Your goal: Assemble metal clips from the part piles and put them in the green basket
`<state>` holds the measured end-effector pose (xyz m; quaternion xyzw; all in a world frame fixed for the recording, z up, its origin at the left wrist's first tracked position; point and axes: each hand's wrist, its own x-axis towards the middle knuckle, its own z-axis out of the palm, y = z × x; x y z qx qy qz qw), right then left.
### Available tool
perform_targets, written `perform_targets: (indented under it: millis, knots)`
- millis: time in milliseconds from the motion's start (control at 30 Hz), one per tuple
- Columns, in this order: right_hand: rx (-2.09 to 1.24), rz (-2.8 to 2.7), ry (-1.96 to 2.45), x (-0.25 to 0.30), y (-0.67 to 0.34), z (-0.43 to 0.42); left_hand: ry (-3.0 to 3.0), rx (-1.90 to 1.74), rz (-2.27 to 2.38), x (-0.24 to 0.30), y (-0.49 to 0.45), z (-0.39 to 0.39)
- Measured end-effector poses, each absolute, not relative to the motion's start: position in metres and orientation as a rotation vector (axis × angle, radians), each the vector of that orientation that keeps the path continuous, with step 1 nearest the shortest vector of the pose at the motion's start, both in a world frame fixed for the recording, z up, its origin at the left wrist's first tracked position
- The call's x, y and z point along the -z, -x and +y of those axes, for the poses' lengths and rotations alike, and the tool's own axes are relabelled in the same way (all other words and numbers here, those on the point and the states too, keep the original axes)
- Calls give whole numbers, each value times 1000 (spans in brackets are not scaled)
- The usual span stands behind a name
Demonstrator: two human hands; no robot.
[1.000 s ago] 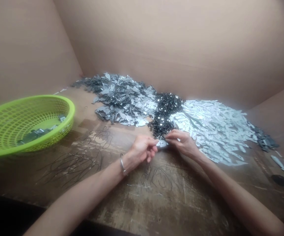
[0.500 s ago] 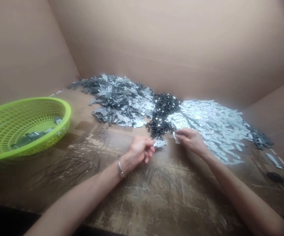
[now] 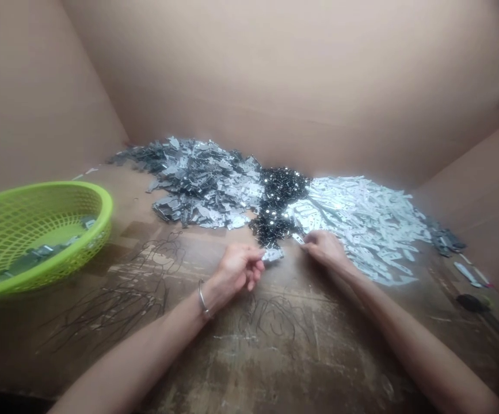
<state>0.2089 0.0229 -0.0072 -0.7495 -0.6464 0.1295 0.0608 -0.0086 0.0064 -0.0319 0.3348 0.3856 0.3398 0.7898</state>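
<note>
Between thumb and fingers my left hand [image 3: 240, 267] pinches a flat grey metal plate [image 3: 273, 254], held just above the table. My right hand [image 3: 323, 247] is closed on a small pale metal strip [image 3: 298, 238], its free end pointing left toward the dark pile. The two held pieces are close together but apart. Right behind them lies a heap of small dark rivet-like pins [image 3: 275, 221]. A mound of grey metal plates [image 3: 208, 184] rises at the back left, and a spread of pale metal strips [image 3: 361, 224] lies beyond my right hand.
A lime-green plastic basket [image 3: 106, 213] with some grey plates inside stands at the left. Thin dark wire-like strands [image 3: 111, 305] lie on the worn brown table [image 3: 284, 374]. Tall brown board walls [image 3: 275, 75] enclose the back and sides. A round dark object [image 3: 471, 302] sits at the right.
My right hand has turned the pale strip from hanging downward to pointing left. My left hand keeps its plate. The whole view has shifted slightly.
</note>
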Motion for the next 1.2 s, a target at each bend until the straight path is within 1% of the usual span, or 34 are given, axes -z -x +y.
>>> perform_targets:
  millis: [100,300,533,933,1133,1200]
  knots:
    - [-369,-1954,2276,6,-208,24,-726,-738,823,34,9,6]
    - [-432,-2032,2309,5,-210,29,-720,-731,831,31,8,7]
    - [-319,-2089,2256,9,-204,25,-731,-750,831,33,9,8]
    - [-293,-2106,2211,9,-205,23,-736,-739,856,29,8,6]
    - [-74,-2145,2065,15,-209,15,-733,-727,849,28,8,7]
    - [-74,-2117,1983,13,-213,14,-738,-722,846,28,9,8]
